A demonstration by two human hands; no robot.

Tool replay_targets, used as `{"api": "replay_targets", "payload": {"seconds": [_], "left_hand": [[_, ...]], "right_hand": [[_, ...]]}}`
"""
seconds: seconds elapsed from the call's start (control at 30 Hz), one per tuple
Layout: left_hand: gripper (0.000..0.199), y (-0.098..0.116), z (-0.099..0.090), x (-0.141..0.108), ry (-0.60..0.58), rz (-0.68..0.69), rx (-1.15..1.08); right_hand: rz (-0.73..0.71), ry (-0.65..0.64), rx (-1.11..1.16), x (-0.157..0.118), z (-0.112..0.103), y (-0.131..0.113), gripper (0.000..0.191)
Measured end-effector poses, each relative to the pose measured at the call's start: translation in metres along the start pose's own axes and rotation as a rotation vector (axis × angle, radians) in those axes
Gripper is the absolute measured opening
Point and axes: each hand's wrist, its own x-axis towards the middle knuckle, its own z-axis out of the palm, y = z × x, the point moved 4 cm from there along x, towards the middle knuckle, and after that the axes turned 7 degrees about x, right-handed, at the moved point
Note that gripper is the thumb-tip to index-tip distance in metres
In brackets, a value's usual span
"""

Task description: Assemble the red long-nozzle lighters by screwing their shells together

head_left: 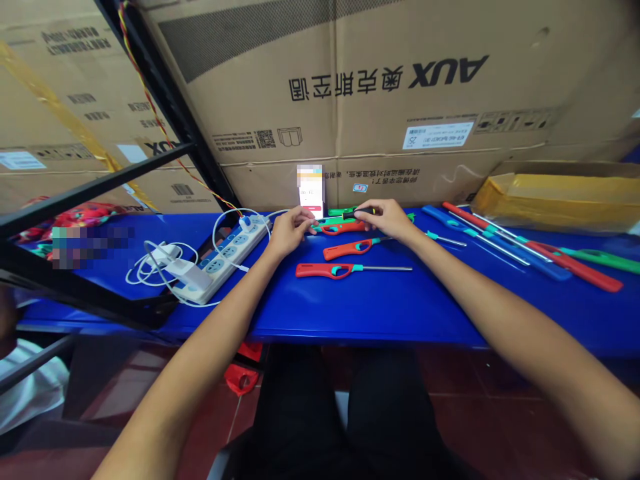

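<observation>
My right hand (385,219) is closed on the dark handle of a screwdriver (357,213), whose thin shaft points left. My left hand (293,231) has its fingers bent together at the left end of a green lighter (321,224); what its fingertips pinch is too small to tell. Just below lies a red-orange lighter (345,229). Nearer the table's front edge are an orange lighter (349,249) and a red lighter (320,270) with its metal tube pointing right. A lit phone (311,193) stands upright behind my left hand.
A white power strip (230,253) with chargers and cables lies left on the blue table (350,313). Several long lighters, including a red one (580,267), lie at the right. Behind stand an AUX carton (360,120) and a taped box (555,200). A black metal frame (100,180) rises left.
</observation>
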Motion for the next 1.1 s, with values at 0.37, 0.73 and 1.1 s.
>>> {"api": "replay_targets", "payload": {"seconds": [0.37,0.73,1.1], "left_hand": [[0.003,0.001,-0.0008,-0.0003,-0.01,0.059,0.146],[0.004,0.0007,-0.0014,0.0008,-0.023,0.078,0.165],[0.005,0.0051,-0.0011,-0.0019,-0.022,0.071,0.208]], "right_hand": [[0.02,-0.002,-0.019,-0.0006,-0.0018,-0.0031,0.048],[0.033,-0.002,-0.039,-0.0001,-0.0047,-0.0012,0.05],[0.002,-0.008,-0.071,0.0006,-0.0021,-0.0004,0.046]]}}
